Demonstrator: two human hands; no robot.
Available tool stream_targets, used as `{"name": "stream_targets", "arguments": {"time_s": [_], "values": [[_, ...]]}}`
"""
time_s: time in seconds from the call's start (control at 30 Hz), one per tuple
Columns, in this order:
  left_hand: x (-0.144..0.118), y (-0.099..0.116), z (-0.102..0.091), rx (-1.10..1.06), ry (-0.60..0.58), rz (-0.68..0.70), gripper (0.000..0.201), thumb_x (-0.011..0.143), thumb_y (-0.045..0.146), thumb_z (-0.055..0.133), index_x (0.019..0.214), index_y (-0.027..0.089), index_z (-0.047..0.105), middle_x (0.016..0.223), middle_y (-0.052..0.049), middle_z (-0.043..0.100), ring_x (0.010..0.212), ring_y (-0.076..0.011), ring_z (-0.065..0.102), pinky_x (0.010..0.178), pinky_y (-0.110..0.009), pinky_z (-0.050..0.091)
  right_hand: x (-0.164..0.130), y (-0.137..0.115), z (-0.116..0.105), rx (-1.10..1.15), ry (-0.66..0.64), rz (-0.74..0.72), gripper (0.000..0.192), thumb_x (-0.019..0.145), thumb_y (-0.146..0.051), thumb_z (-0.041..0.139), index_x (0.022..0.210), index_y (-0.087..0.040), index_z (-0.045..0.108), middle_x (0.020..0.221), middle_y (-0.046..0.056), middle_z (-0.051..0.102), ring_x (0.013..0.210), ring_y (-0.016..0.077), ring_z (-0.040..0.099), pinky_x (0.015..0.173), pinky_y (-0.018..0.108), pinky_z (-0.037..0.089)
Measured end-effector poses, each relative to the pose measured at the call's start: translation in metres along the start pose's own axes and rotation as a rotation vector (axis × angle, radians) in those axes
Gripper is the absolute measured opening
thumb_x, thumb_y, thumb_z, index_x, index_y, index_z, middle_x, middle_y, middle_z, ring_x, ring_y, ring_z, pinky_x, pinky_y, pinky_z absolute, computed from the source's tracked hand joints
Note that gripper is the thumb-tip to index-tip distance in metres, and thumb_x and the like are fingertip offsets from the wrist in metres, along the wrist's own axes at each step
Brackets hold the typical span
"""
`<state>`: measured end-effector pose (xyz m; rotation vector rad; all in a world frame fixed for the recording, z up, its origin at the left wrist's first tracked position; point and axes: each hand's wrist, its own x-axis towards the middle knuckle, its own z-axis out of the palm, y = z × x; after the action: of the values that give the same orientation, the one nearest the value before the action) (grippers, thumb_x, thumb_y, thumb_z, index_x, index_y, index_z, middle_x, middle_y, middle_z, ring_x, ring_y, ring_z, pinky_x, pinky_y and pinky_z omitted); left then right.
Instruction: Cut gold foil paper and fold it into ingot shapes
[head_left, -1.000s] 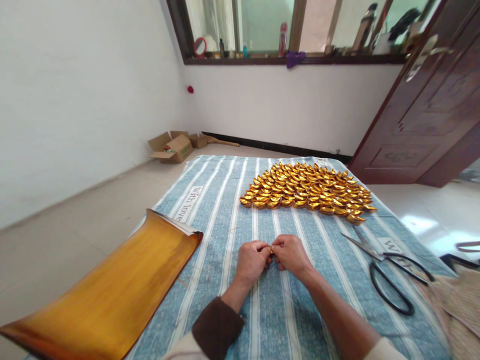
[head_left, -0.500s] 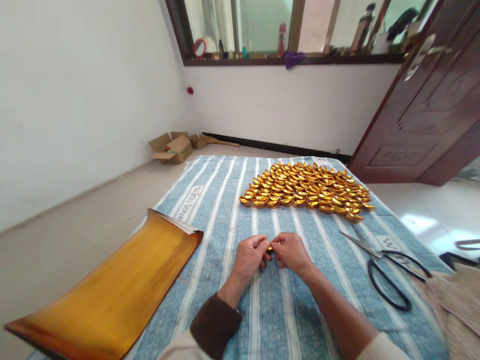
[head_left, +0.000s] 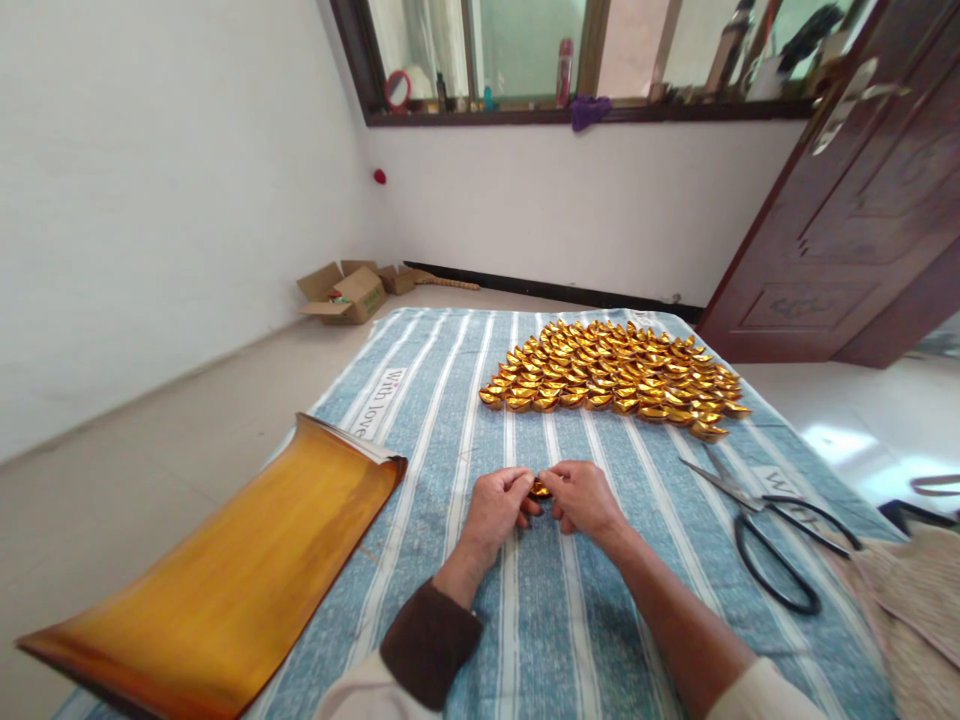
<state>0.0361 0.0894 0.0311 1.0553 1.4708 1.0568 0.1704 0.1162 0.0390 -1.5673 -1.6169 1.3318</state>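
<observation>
The room is evenly lit by soft daylight, with pale brightness shown through the window (head_left: 532,50) at the top of the frame. The strongest glare is cast on the floor (head_left: 836,440) at the right, where the tone is nearly washed to white. Sharp highlights are thrown back by the folded gold pieces (head_left: 611,370), while a smoother sheen is spread over the gold sheet (head_left: 217,560) at lower left. Faint shadow is laid on the surface (head_left: 465,430) below the hands (head_left: 585,497). The door (head_left: 840,200) is slanted by wide-angle distortion, and fine detail is softened towards the edges.
</observation>
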Motion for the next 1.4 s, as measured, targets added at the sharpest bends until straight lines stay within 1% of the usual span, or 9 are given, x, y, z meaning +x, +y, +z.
{"name": "stream_targets", "arguments": {"time_s": [0.17,0.3,0.43,0.5,0.57,0.8,1.03,1.2,1.4], "values": [[0.001,-0.003,0.0,-0.008,0.004,-0.005,0.024,0.08,0.029,0.058,0.088,0.011,0.071,0.063,-0.004,0.068,0.048,-0.0115,0.06,0.04,-0.017,0.041,0.002,0.004,-0.001,-0.004,-0.015,0.0,0.038,0.089,-0.041,0.047,0.059,-0.018,0.052,0.038,-0.005,0.05,0.027,0.0099,0.048,0.029,0.017,0.033],[0.0,-0.002,-0.001,-0.027,0.003,-0.012,0.023,0.079,0.03,0.06,0.087,0.011,0.071,0.061,-0.004,0.067,0.047,-0.0113,0.06,0.039,-0.017,0.041,0.005,0.007,-0.007,0.008,-0.047,-0.014,0.041,0.089,-0.047,0.046,0.061,-0.018,0.053,0.04,-0.004,0.052,0.029,0.0089,0.048,0.03,0.017,0.033],[-0.003,0.002,-0.004,-0.06,-0.01,-0.019,0.022,0.074,0.026,0.065,0.091,0.011,0.069,0.07,-0.005,0.07,0.054,-0.0124,0.063,0.041,-0.017,0.043,0.006,0.011,-0.018,0.046,-0.134,-0.031,0.03,0.081,-0.044,0.057,0.083,-0.015,0.063,0.046,-0.005,0.056,0.032,0.0095,0.051,0.032,0.018,0.036],[-0.004,0.003,-0.007,-0.09,-0.035,-0.019,0.023,0.071,0.022,0.067,0.091,0.011,0.069,0.076,-0.006,0.071,0.057,-0.0129,0.065,0.042,-0.017,0.044,0.006,0.015,-0.022,0.069,-0.177,-0.041,0.033,0.074,-0.037,0.065,0.097,-0.014,0.063,0.048,-0.007,0.056,0.034,0.0097,0.052,0.033,0.018,0.037],[-0.005,0.003,-0.008,-0.127,-0.055,-0.018,0.024,0.067,0.018,0.068,0.09,0.011,0.069,0.078,-0.006,0.071,0.057,-0.0127,0.064,0.043,-0.017,0.044,0.006,0.018,-0.024,0.091,-0.209,-0.059,0.036,0.069,-0.031,0.068,0.1,-0.013,0.063,0.048,-0.008,0.056,0.035,0.0096,0.052,0.035,0.018,0.038],[-0.005,0.0,-0.006,-0.123,-0.074,-0.007,0.019,0.066,0.01,0.065,0.085,0.011,0.071,0.069,-0.003,0.069,0.053,-0.0109,0.061,0.043,-0.016,0.043,0.008,0.023,-0.023,0.162,-0.234,-0.086,0.021,0.067,-0.027,0.065,0.085,-0.015,0.066,0.048,-0.007,0.056,0.036,0.0085,0.053,0.035,0.017,0.037],[-0.008,0.005,-0.01,-0.135,-0.084,-0.009,0.017,0.074,0.017,0.065,0.089,0.01,0.071,0.064,-0.003,0.067,0.043,-0.0069,0.054,0.035,-0.014,0.033,0.004,0.017,-0.027,0.289,-0.253,-0.066,0.025,0.072,-0.039,0.068,0.077,-0.014,0.066,0.052,-0.004,0.061,0.037,0.0073,0.054,0.037,0.017,0.039],[-0.008,0.004,-0.013,-0.311,-0.089,-0.069,0.021,0.079,0.025,0.067,0.093,0.009,0.07,0.064,-0.003,0.066,0.042,-0.0063,0.053,0.034,-0.014,0.033,0.003,0.016,-0.029,0.437,-0.294,-0.031,0.037,0.071,-0.05,0.069,0.071,-0.014,0.063,0.055,0.0,0.065,0.037,0.0085,0.055,0.037,0.018,0.041],[-0.009,0.006,-0.014,-0.529,-0.225,-0.137,0.024,0.083,0.029,0.067,0.094,0.009,0.068,0.073,-0.004,0.066,0.045,-0.0053,0.055,0.038,-0.012,0.04,0.006,0.02,-0.022,0.625,-0.336,0.04,0.044,0.067,-0.057,0.072,0.072,-0.015,0.059,0.055,0.001,0.065,0.036,0.0096,0.054,0.035,0.02,0.04]]}}
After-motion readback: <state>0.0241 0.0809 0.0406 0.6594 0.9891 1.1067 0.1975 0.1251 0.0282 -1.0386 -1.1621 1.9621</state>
